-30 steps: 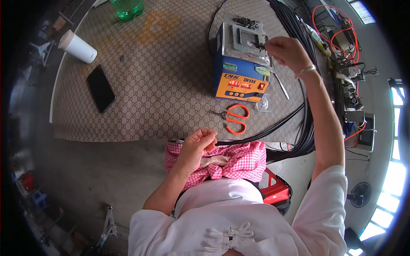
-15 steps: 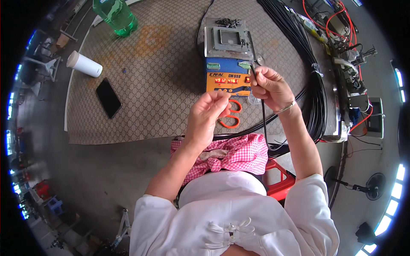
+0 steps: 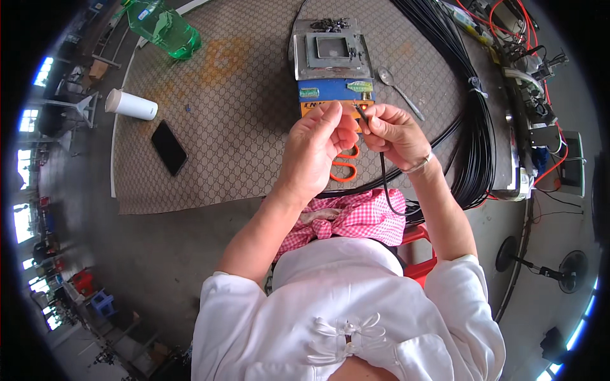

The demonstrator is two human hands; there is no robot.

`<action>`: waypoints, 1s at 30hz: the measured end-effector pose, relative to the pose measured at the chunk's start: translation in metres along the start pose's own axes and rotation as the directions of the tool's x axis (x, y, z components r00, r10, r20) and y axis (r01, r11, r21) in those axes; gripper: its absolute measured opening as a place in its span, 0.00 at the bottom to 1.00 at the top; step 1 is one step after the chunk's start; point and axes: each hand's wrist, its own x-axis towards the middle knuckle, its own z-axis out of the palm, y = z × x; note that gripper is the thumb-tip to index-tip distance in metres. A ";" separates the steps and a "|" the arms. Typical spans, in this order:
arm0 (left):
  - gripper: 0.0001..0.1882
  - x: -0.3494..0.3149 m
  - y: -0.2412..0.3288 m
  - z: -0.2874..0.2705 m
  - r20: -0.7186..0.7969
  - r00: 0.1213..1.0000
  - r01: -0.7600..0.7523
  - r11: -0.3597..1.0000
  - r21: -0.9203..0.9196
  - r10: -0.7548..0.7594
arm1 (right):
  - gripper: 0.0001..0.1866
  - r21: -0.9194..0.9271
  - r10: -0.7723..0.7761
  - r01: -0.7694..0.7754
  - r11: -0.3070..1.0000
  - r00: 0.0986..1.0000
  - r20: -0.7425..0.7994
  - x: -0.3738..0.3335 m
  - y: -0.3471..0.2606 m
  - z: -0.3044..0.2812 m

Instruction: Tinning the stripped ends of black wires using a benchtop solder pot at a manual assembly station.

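In the head view, looking down, the person's right hand (image 3: 399, 134) has thumb and fingers closed round the thin, round, black rubbery cable (image 3: 384, 181), just short of its tip, and I see no gap in that grip. The tip pokes out past those fingers toward the far left, so the end piece's long axis slants from near right to far left, aimed just about at the left hand (image 3: 311, 149). That hand is drawn up into a loose pinch, thumb against forefinger, just to the left of the tip; whether it has hold of anything fine there, or touches the cable at all, I can't tell from here. The right hand is plainly the nearer one, being on the cable itself. Below it the cable drops in a curve toward the near side, over the pink-and-white checked cloth (image 3: 368, 219) in the lap. Beyond both hands sits the blue-and-orange box with a square metal tray on top (image 3: 328, 88), partly hidden by them. Orange-handled scissors (image 3: 344, 164) lie near the left hand, and a metal spoon (image 3: 405, 96) lies beyond the right.
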 end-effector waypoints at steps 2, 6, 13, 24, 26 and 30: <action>0.13 0.001 0.002 -0.001 -0.012 0.999 0.042 0.999 -0.017 -0.042 | 0.07 -0.025 0.016 -0.016 1.000 1.000 -0.012 -0.001 -0.003 0.002; 0.12 0.001 0.004 -0.002 -0.015 0.998 0.056 0.998 -0.043 -0.056 | 0.07 -0.045 0.064 -0.068 0.997 0.995 -0.079 -0.004 -0.006 0.010; 0.11 -0.005 0.003 -0.003 -0.044 0.997 0.064 0.997 -0.033 -0.065 | 0.06 -0.066 0.012 -0.019 0.998 0.994 -0.106 -0.006 -0.003 0.013; 0.09 -0.009 0.004 -0.002 -0.098 0.994 -0.034 0.997 0.063 0.040 | 0.05 -0.226 -0.117 0.076 0.971 0.978 -0.175 -0.005 0.004 0.024; 0.08 -0.011 0.000 -0.002 -0.120 0.978 -0.136 0.961 0.239 0.168 | 0.05 -0.299 -0.153 0.099 0.949 0.975 -0.160 -0.005 0.006 0.024; 0.08 -0.013 0.002 0.000 -0.126 0.965 -0.172 0.919 0.354 0.229 | 0.04 -0.409 -0.228 0.139 0.902 0.958 -0.176 -0.006 0.009 0.026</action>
